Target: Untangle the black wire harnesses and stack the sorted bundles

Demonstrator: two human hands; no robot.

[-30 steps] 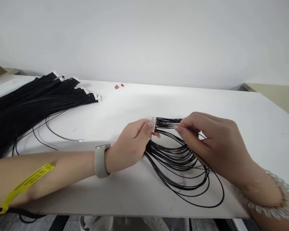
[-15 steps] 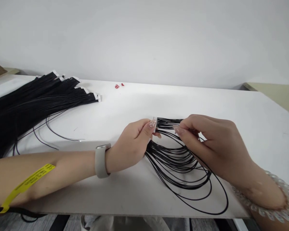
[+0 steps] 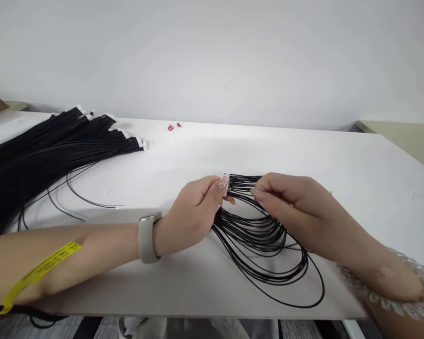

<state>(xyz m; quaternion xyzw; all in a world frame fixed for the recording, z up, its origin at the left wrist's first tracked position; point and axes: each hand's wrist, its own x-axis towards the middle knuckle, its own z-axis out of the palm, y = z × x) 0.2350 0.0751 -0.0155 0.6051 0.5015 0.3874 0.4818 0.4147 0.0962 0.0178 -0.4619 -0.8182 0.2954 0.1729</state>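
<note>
My left hand [image 3: 192,214] pinches a small white connector [image 3: 226,183] between thumb and fingers. Black thin wires [image 3: 245,181] run out of that connector in a flat row. My right hand [image 3: 289,200] grips the row a short way along, its fingertips closed on the wires, and part of the row is hidden under them. Below my hands the wires hang in long loops [image 3: 268,249] lying on the white table [image 3: 356,188]. A large bundle of black wires [image 3: 56,150] with white connector ends lies to the left, apart from both hands.
A few loose wires [image 3: 88,200] stray from the bundle toward my left forearm. Small red pieces [image 3: 173,126] lie near the table's far edge. I wear a pale watch band [image 3: 148,238], a yellow paper wristband [image 3: 38,278] and a beaded cuff [image 3: 385,294]. A white wall stands behind.
My right hand has slid left and lower along the wires, its fingers flatter. The wire loops have shifted and drawn in slightly. My left hand stays in nearly the same place.
</note>
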